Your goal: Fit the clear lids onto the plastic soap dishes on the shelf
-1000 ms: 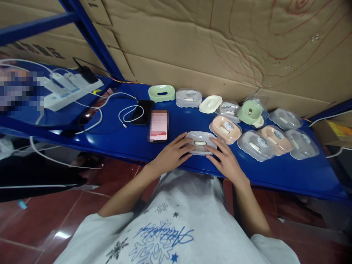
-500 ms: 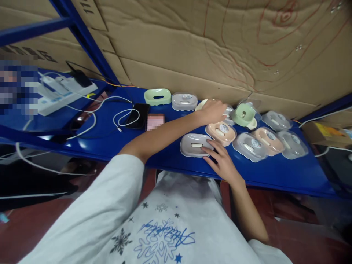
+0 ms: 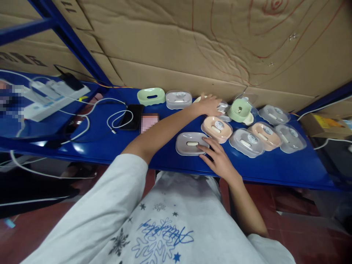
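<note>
My left hand (image 3: pixel 208 105) is stretched to the back of the table, fingers spread over a cream soap dish (image 3: pixel 200 99) and a clear lid (image 3: pixel 226 110), both partly covered by it. Nearer to me, my right hand (image 3: pixel 218 157) rests with fingers apart on the right end of a grey soap box (image 3: pixel 187 149). That box lies flat and has a white bar in its middle. Just behind my right hand is a peach soap box (image 3: pixel 216 129) with a round sticker on its clear lid. A green soap dish (image 3: pixel 239 110) sits beyond it.
More lidded soap boxes stand at right, among them a grey one (image 3: pixel 246 143) and a peach one (image 3: pixel 264 136). At the back left are a green dish (image 3: pixel 151 96) and a lidded grey box (image 3: pixel 178 99). A phone (image 3: pixel 132 117), white cables and a power strip (image 3: pixel 57 102) lie left.
The fingers of my left hand have spread from a more bunched pose, in about the same place. My right hand stays on the grey soap box. The whole view has shifted slightly.
</note>
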Motion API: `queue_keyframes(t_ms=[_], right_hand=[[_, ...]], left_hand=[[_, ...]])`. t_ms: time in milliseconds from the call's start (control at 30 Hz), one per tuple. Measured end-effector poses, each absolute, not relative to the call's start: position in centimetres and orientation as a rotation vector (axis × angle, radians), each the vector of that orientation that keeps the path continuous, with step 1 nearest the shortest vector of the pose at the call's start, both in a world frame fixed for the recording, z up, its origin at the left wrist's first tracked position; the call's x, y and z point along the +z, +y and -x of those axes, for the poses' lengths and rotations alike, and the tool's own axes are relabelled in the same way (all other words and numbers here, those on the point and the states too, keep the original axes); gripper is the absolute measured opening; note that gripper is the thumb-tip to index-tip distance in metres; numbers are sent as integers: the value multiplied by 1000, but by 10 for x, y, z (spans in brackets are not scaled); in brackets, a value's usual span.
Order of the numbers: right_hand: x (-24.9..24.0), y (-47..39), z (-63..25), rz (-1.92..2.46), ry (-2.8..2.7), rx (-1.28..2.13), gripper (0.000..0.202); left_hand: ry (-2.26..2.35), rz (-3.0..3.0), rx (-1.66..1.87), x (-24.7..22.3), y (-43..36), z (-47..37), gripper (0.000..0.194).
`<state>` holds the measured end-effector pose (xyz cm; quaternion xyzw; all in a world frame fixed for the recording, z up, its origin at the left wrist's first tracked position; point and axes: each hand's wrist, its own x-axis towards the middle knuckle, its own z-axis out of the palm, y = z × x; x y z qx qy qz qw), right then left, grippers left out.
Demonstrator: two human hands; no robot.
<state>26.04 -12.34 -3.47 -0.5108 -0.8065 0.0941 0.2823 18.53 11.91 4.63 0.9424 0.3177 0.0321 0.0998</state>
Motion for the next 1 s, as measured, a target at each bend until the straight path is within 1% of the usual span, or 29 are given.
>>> queue_keyframes(t_ms=[100, 167, 267, 400, 467, 633, 700, 767, 833, 1000], right_hand=[[-34, -124, -261, 1374, -2161, 256, 38], [-34, -124, -261, 1372, -2163, 256, 38], [-33, -124, -261, 1368, -2165, 253, 38], [-33, -124, -261, 1372, -2158, 254, 39], [-34, -124, -261, 1375, -2158, 254, 39], [-38, -123, -262, 1365, -2136, 225, 41], [-38, -124, -262, 1359, -2115, 219, 46], [-39, -124, -262, 1352, -2092, 228, 51], [-41, -124, -262, 1362, -2031, 253, 58], [-45, -124, -261, 1297, -1848, 250, 85]], left_hand=[[921, -2670, -18, 48, 134, -197, 89], [926, -2609, 35, 49, 141, -199, 90], [853, -2520, 314, 52, 142, -186, 87], [553, -2464, 785, 59, 123, -143, 85], [516, -2485, 843, 60, 110, -118, 87], [503, -2526, 740, 50, 74, -66, 89], [533, -2512, 652, 42, 55, -47, 91], [594, -2507, 520, 36, 35, -30, 88], [655, -2531, 427, 31, 15, -17, 82], [698, -2666, 340, 16, -12, -12, 73]])
